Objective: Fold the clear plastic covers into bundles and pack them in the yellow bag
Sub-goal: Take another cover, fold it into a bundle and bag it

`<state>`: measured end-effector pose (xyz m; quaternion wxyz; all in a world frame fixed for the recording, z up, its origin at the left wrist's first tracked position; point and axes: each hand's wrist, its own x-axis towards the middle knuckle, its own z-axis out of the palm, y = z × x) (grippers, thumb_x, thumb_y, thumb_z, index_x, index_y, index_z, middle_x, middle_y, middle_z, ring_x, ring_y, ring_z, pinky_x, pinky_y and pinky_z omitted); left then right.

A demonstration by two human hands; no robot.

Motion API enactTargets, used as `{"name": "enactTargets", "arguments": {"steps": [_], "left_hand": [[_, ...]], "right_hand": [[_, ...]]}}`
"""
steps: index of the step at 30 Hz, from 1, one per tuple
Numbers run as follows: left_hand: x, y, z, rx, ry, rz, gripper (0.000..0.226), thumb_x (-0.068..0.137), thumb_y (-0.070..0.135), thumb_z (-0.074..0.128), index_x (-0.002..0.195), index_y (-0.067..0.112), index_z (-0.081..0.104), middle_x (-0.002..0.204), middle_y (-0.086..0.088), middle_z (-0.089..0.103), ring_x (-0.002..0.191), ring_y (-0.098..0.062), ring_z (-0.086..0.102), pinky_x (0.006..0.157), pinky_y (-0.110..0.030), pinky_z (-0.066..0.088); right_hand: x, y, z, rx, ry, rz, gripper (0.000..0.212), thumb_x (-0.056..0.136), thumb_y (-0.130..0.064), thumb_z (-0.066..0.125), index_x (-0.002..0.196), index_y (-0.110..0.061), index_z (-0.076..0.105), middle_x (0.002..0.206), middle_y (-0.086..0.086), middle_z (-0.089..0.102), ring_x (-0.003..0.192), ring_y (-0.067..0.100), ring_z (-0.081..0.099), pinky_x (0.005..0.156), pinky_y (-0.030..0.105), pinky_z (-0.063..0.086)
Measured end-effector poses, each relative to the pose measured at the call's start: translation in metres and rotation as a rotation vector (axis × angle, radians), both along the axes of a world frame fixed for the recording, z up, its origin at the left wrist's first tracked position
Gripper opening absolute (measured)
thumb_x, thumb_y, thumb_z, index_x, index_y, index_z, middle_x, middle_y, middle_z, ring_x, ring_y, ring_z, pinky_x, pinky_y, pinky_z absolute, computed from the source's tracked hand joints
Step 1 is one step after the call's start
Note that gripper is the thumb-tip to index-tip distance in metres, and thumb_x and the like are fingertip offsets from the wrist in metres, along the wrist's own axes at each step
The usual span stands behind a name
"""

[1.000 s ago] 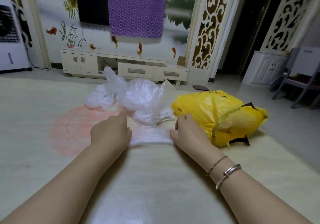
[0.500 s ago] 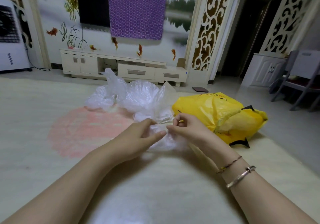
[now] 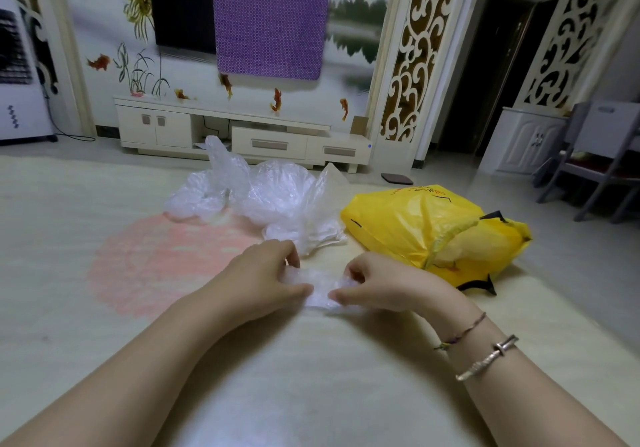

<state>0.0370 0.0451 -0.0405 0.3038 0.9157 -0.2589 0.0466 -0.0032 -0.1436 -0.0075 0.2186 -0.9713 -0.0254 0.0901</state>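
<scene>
Nearest, both forearms reaching in from the bottom edge, a silver bangle (image 3: 487,360) and a thread bracelet (image 3: 462,334) on the right wrist; left hand (image 3: 258,278) and right hand (image 3: 384,285) each pinching one end of a small clear plastic cover (image 3: 320,289), thumbs under, fingers curled over, bundle low over the pale rug (image 3: 311,394); most of that cover hidden by the fingers, fold count impossible to make out; just beyond, a loose heap of clear covers (image 3: 263,194) on the rug's pink round patch (image 3: 156,259); beside the heap on the right, near the rug's right edge, the yellow bag (image 3: 426,228), bulging, mouth not readable; farther, a white TV cabinet (image 3: 239,131) against a painted wall, purple cloth (image 3: 270,17) hanging over a dark screen; grey chair (image 3: 595,156) cut off at right.
</scene>
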Motion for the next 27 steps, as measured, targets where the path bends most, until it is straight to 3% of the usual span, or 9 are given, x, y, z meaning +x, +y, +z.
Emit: {"name": "enactTargets", "arguments": {"steps": [4, 8, 10, 12, 13, 15, 18, 22, 27], "left_hand": [[-0.001, -0.002, 0.009, -0.044, 0.033, -0.028, 0.021, 0.081, 0.034, 0.070, 0.079, 0.019, 0.055, 0.087, 0.004, 0.050, 0.076, -0.009, 0.047, 0.062, -0.015, 0.034], [-0.002, 0.001, 0.021, -0.268, 0.213, -0.025, 0.027, 0.081, 0.023, 0.070, 0.065, 0.017, 0.049, 0.056, 0.011, 0.041, 0.048, -0.002, 0.037, 0.045, -0.014, 0.026], [-0.002, 0.000, 0.024, -0.442, 0.334, 0.018, 0.023, 0.069, 0.026, 0.070, 0.064, 0.020, 0.049, 0.055, 0.012, 0.043, 0.052, -0.008, 0.039, 0.049, -0.018, 0.029], [-0.001, -0.004, 0.021, -0.637, 0.414, 0.141, 0.017, 0.062, 0.024, 0.067, 0.071, 0.019, 0.053, 0.064, 0.001, 0.052, 0.060, -0.017, 0.047, 0.056, -0.025, 0.034], [0.000, -0.006, 0.017, -0.726, 0.449, 0.198, 0.018, 0.066, 0.018, 0.069, 0.077, 0.015, 0.055, 0.071, -0.006, 0.056, 0.064, -0.020, 0.051, 0.059, -0.027, 0.038], [-0.001, -0.009, 0.011, -0.866, 0.534, 0.251, 0.017, 0.078, 0.005, 0.069, 0.091, 0.001, 0.059, 0.080, -0.016, 0.057, 0.070, -0.023, 0.055, 0.059, -0.027, 0.042], [-0.006, -0.012, 0.007, -1.044, 0.676, 0.215, 0.023, 0.087, -0.001, 0.059, 0.107, -0.013, 0.058, 0.083, -0.023, 0.060, 0.063, -0.026, 0.060, 0.050, -0.022, 0.047], [-0.008, -0.013, 0.008, -1.244, 0.848, 0.177, 0.027, 0.090, -0.005, 0.052, 0.114, -0.014, 0.058, 0.097, -0.027, 0.064, 0.076, -0.030, 0.064, 0.050, -0.027, 0.055], [-0.007, -0.008, 0.011, -1.159, 0.797, 0.192, 0.022, 0.091, -0.004, 0.052, 0.110, -0.011, 0.059, 0.090, -0.022, 0.068, 0.069, -0.026, 0.069, 0.051, -0.029, 0.055]], "right_hand": [[0.002, -0.003, 0.004, 0.223, -0.089, -0.074, 0.023, 0.083, -0.020, 0.068, 0.071, -0.018, 0.049, 0.064, -0.005, 0.041, 0.053, 0.008, 0.038, 0.043, 0.014, 0.028], [0.001, -0.005, 0.009, 0.787, -0.104, -0.246, 0.017, 0.083, -0.017, 0.073, 0.090, -0.016, 0.057, 0.075, -0.001, 0.059, 0.053, 0.009, 0.056, 0.052, 0.023, 0.043], [0.002, -0.004, 0.011, 1.028, -0.153, -0.303, 0.030, 0.082, -0.020, 0.074, 0.103, -0.015, 0.054, 0.089, 0.002, 0.066, 0.059, 0.012, 0.062, 0.052, 0.025, 0.046], [0.007, -0.001, 0.009, 1.099, -0.278, -0.305, 0.042, 0.080, -0.022, 0.076, 0.111, -0.017, 0.049, 0.108, 0.005, 0.064, 0.080, 0.016, 0.068, 0.060, 0.027, 0.052], [0.008, 0.000, 0.007, 1.022, -0.382, -0.275, 0.047, 0.079, -0.022, 0.077, 0.115, -0.020, 0.047, 0.116, 0.003, 0.060, 0.095, 0.016, 0.066, 0.069, 0.027, 0.053], [0.007, 0.000, 0.001, 0.624, -0.628, -0.106, 0.056, 0.077, -0.022, 0.077, 0.122, -0.027, 0.043, 0.127, -0.008, 0.047, 0.115, 0.013, 0.051, 0.088, 0.024, 0.047], [0.004, 0.001, -0.009, 0.068, -0.761, 0.258, 0.062, 0.073, -0.032, 0.065, 0.127, -0.032, 0.035, 0.132, -0.010, 0.034, 0.125, 0.018, 0.035, 0.103, 0.031, 0.034], [0.001, 0.013, -0.015, -0.073, -0.737, 0.356, 0.050, 0.074, -0.049, 0.062, 0.115, -0.032, 0.039, 0.127, -0.007, 0.034, 0.119, 0.016, 0.032, 0.100, 0.032, 0.034], [0.003, 0.012, -0.012, -0.025, -0.690, 0.416, 0.021, 0.074, -0.020, 0.064, 0.086, -0.031, 0.052, 0.102, -0.015, 0.044, 0.097, 0.014, 0.036, 0.086, 0.028, 0.036]]}}
